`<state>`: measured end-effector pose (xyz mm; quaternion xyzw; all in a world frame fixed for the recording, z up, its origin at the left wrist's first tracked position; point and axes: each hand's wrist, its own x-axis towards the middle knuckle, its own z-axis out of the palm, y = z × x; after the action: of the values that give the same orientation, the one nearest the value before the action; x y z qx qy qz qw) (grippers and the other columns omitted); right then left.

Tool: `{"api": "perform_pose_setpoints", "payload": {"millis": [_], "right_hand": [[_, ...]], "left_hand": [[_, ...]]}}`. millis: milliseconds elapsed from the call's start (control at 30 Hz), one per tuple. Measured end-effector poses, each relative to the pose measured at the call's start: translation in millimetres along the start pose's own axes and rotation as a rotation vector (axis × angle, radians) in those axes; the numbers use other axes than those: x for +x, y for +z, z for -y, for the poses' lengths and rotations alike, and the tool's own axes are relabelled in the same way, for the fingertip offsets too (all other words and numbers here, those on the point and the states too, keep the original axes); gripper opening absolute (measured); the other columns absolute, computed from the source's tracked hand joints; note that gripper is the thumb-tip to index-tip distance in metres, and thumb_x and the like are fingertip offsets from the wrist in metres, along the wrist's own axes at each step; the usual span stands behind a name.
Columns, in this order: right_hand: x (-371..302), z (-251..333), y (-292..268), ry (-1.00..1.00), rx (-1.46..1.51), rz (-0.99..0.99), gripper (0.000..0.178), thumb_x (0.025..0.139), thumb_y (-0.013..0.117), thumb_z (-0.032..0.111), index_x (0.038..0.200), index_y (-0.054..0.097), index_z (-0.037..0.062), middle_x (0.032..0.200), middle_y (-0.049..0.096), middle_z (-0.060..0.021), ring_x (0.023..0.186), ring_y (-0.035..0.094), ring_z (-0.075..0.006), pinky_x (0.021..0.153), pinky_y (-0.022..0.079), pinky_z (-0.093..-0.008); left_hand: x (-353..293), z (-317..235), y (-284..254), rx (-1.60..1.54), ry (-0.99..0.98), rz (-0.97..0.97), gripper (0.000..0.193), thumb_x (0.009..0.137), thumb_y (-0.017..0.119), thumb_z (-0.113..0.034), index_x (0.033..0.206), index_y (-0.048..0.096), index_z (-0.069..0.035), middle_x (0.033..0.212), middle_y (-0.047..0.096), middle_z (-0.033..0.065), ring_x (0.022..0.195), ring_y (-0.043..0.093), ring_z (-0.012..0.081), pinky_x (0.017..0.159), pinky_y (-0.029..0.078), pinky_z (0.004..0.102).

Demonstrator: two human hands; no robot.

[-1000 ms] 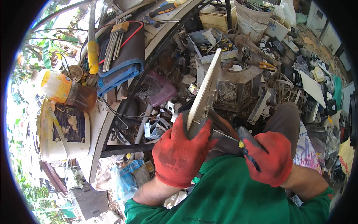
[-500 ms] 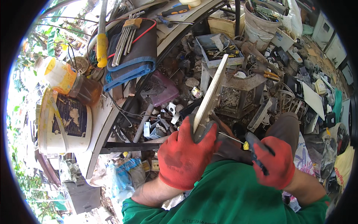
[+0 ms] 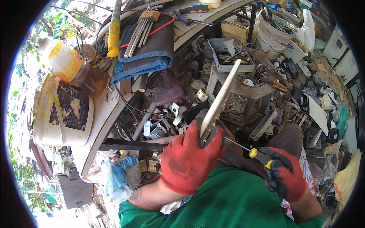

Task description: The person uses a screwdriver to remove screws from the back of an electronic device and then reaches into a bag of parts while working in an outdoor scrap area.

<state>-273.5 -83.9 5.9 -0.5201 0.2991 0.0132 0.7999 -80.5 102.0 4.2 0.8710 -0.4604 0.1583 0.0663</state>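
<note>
My left hand point(image 3: 188, 161), in a red glove with dark fingertips, is closed round the lower end of a long, thin, pale panel point(image 3: 224, 92). The panel tilts up and away, edge-on, with small raised parts along its right side. In my right hand point(image 3: 288, 174), gloved the same way, is a screwdriver point(image 3: 254, 152) with a yellow and black handle. Its thin shaft points left toward the panel's lower end, beside my left fingers. Those fingers hide the panel's bottom, so I cannot tell whether the tip touches it.
A worktable on the left bears a white bucket point(image 3: 49, 133), a jar of brown liquid point(image 3: 90, 81), a folded blue-edged cloth point(image 3: 152, 62) and loose tools. Beyond the panel stand a tool tray point(image 3: 243, 67) and a scrap-filled bucket point(image 3: 274, 41). Scrap parts litter the ground.
My right hand has moved lower and turned, so more of the screwdriver's handle shows. The left hand keeps its hold on the panel. The whole view has shifted slightly.
</note>
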Motion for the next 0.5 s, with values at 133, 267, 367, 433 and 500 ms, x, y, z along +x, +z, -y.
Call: {"api": "perform_pose_setpoints", "payload": {"millis": [133, 267, 367, 433, 500], "right_hand": [[10, -27, -17, -0.946, -0.852, -0.048, 0.042, 0.089, 0.061, 0.015, 0.128, 0.061, -0.0017, 0.094, 0.061, -0.0176, 0.075, 0.055, -0.0178, 0.069, 0.047, -0.0329], [19, -6, -18, -1.195, -1.103, -0.004, 0.042, 0.086, 0.061, 0.009, 0.127, 0.061, 0.0, 0.092, 0.064, -0.0152, 0.077, 0.056, -0.022, 0.067, 0.047, -0.0344], [17, -35, -2, -0.962, -0.591, -0.158, 0.042, 0.093, 0.06, 0.013, 0.132, 0.057, 0.0003, 0.086, 0.065, -0.0093, 0.076, 0.056, -0.0193, 0.063, 0.047, -0.0311], [10, -35, 2, -0.633, -0.227, -0.213, 0.042, 0.098, 0.058, 0.017, 0.136, 0.055, 0.0001, 0.088, 0.064, -0.0077, 0.077, 0.055, -0.0157, 0.063, 0.047, -0.0281], [-6, -9, -1, -0.236, -0.004, -0.192, 0.043, 0.103, 0.056, 0.021, 0.14, 0.052, -0.0001, 0.093, 0.062, -0.0079, 0.078, 0.055, -0.0127, 0.063, 0.047, -0.0255]], "left_hand": [[3, 0, -3, -0.031, 0.02, -0.007, 0.054, 0.064, 0.088, -0.035, 0.115, 0.073, -0.028, 0.121, 0.064, 0.0139, 0.083, 0.072, 0.0292, 0.064, 0.059, 0.038], [7, -3, -4, -0.053, 0.01, 0.016, 0.053, 0.063, 0.088, -0.035, 0.114, 0.073, -0.029, 0.121, 0.065, 0.0129, 0.082, 0.072, 0.0289, 0.064, 0.059, 0.0382], [7, -3, -2, -0.016, 0.013, 0.004, 0.052, 0.064, 0.087, -0.036, 0.113, 0.074, -0.029, 0.121, 0.065, 0.0116, 0.081, 0.072, 0.0277, 0.063, 0.059, 0.038], [2, -5, 1, -0.004, 0.021, -0.019, 0.051, 0.064, 0.086, -0.036, 0.113, 0.074, -0.03, 0.12, 0.065, 0.0108, 0.08, 0.071, 0.0266, 0.062, 0.059, 0.0376], [-1, -9, 3, 0.003, 0.022, -0.038, 0.05, 0.064, 0.086, -0.037, 0.112, 0.074, -0.03, 0.12, 0.065, 0.0101, 0.079, 0.071, 0.0254, 0.061, 0.059, 0.037]]}}
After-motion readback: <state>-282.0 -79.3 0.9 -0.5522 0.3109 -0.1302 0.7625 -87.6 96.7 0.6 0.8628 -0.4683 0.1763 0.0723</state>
